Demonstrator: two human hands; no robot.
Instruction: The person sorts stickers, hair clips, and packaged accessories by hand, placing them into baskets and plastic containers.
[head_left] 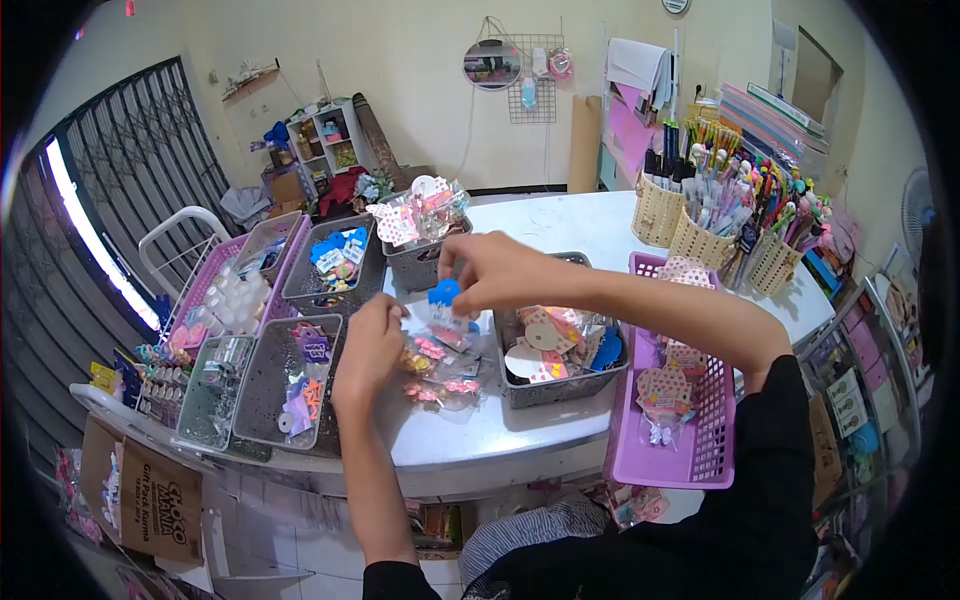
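Note:
My right hand pinches a small clear packet with a blue header card above the white table. Beside it, to the left, is my left hand, seen from the back with its fingers loosely bent and nothing visible in them; the fingertips are partly hidden. Below the hands lie several clear packets with pink pieces. A grey basket to the right holds polka-dot cards and packets. Behind my hands stands another grey basket, heaped with carded packets.
A purple basket with dotted-card packets stands at the right edge of the white table. Pen holders are at back right. More baskets, including a grey one, stand left. A cardboard box sits lower left.

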